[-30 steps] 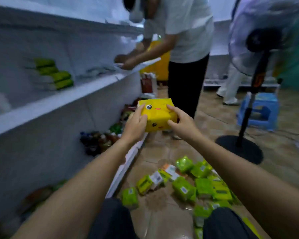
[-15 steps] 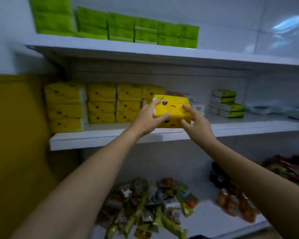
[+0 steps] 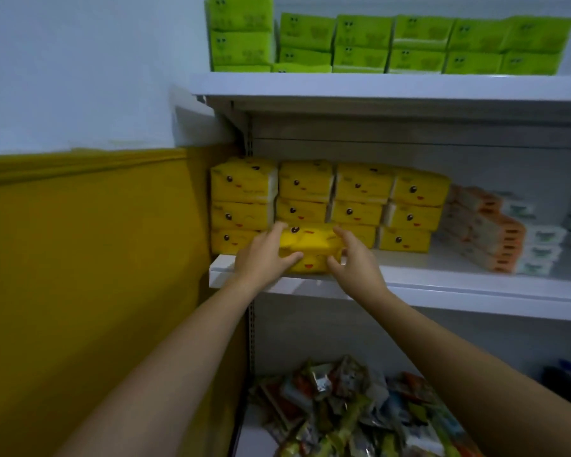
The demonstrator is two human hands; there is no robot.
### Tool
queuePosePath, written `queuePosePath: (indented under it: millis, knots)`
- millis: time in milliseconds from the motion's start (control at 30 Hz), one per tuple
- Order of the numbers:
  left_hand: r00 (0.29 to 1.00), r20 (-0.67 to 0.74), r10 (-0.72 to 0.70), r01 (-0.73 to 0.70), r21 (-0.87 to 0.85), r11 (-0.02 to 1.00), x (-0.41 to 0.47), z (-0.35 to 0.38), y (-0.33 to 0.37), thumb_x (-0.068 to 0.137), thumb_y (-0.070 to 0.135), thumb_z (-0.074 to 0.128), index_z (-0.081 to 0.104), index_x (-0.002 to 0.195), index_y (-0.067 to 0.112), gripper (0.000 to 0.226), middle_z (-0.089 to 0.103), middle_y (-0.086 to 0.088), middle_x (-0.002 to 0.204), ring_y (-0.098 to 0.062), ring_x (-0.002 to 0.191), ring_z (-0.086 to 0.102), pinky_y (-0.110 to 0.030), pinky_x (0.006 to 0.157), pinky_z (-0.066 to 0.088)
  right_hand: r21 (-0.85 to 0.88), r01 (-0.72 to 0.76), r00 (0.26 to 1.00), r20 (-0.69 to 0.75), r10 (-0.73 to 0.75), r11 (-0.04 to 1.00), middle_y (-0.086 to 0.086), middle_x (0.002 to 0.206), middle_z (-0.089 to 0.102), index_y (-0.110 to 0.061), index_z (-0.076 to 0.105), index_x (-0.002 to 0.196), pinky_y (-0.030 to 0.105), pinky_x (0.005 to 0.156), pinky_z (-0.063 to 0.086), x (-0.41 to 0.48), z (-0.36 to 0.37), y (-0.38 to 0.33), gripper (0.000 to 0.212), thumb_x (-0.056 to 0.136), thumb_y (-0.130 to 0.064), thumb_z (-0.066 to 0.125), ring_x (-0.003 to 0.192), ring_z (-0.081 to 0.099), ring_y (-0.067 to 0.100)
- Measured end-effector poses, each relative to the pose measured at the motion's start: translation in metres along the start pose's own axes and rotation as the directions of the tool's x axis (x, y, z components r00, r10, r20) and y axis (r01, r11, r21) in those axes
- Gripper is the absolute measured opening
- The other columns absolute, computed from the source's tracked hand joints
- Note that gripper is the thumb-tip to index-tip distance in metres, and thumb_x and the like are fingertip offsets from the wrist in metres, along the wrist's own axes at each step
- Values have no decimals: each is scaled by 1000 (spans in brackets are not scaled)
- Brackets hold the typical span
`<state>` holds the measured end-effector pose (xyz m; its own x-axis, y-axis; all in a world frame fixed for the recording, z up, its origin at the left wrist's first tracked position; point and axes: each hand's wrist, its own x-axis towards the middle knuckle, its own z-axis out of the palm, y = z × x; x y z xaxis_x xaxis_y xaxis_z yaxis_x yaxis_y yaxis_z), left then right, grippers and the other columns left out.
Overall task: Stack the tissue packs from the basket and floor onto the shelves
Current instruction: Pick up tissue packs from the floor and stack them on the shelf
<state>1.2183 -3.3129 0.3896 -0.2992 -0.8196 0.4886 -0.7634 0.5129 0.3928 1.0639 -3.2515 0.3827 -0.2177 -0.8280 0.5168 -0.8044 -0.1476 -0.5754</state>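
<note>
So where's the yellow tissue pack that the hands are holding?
In the head view, the yellow tissue pack is at the front edge of the middle shelf, near its left end, just before the stacked yellow packs.

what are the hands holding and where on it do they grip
A yellow tissue pack, gripped by its two ends: the left hand on the left end, the right hand on the right end, thumbs on its front face.
</note>
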Motion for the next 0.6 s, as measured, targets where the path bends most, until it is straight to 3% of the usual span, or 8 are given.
queuePosePath:
  millis: [67, 167, 267, 367, 433, 500, 533, 600]
  knots:
    - [992, -125, 31, -9, 175, 985, 0, 8, -2, 86, 45, 59, 40, 134, 20, 57, 42, -8, 135, -25, 119, 46, -33, 85, 45, -150, 30, 1000, 1, -30, 988, 8, 141, 40, -19, 25, 145, 33, 79, 44, 3, 5, 6, 60, 91, -19, 53, 117, 50, 27]
    - [883, -314, 348, -243, 328, 913, 3, 20, -4, 70, 21, 79, 60, 101, 11, 38, 56, -13, 108, -28, 95, 58, -30, 66, 49, -236, 29, 990, -129, -61, 971, 12, 126, 41, -8, 40, 128, 28, 67, 37, 6, 10, 11, 40, 90, -12, 52, 100, 53, 31]
    - [799, -245, 549, -437, 389, 811, 5, 32, -4, 59, 2, 80, 63, 78, 8, 26, 60, -11, 87, -29, 77, 59, -31, 61, 49, -132, 20, 994, -107, -34, 991, 14, 116, 49, -5, 44, 119, 29, 66, 35, 8, 12, 13, 28, 91, -6, 48, 92, 54, 30]
    - [864, -199, 463, -362, 393, 845, 7, 40, -4, 65, 9, 77, 69, 74, 7, 13, 62, -11, 89, -29, 83, 61, -34, 69, 51, -61, 7, 1000, -4, -7, 998, 16, 118, 57, -6, 40, 129, 36, 75, 41, 11, 15, 14, 35, 94, -7, 43, 104, 54, 34]
    - [920, -139, 366, -284, 407, 868, 8, 43, -4, 81, 22, 64, 72, 94, 8, 21, 61, -12, 112, -30, 109, 54, -40, 91, 45, -164, 61, 990, 134, -38, 985, 17, 130, 53, -8, 33, 138, 39, 89, 40, 12, 19, 17, 44, 95, -12, 42, 117, 49, 35]
    - [965, -16, 260, -236, 372, 898, 7, 44, -6, 96, 31, 43, 59, 123, 9, 38, 41, -10, 143, -27, 136, 29, -44, 112, 19, -309, 138, 978, 192, -80, 941, 14, 142, 42, -9, 29, 142, 37, 101, 32, 11, 23, 20, 48, 97, -19, 41, 128, 39, 31]
    - [975, 8, 223, -212, 351, 912, 6, 43, -6, 98, 33, 37, 53, 131, 10, 43, 32, -7, 150, -25, 140, 20, -43, 115, 11, -357, 164, 977, 185, -103, 919, 11, 147, 35, -10, 28, 143, 37, 105, 27, 10, 24, 21, 48, 98, -23, 39, 134, 33, 28]
    - [987, -18, 162, -146, 350, 925, 4, 43, -6, 99, 36, 32, 46, 136, 12, 46, 24, -5, 154, -24, 142, 15, -42, 115, 12, -415, 204, 967, 224, -118, 887, 4, 155, 20, -14, 24, 146, 36, 112, 17, 9, 25, 22, 50, 100, -31, 33, 141, 20, 22]
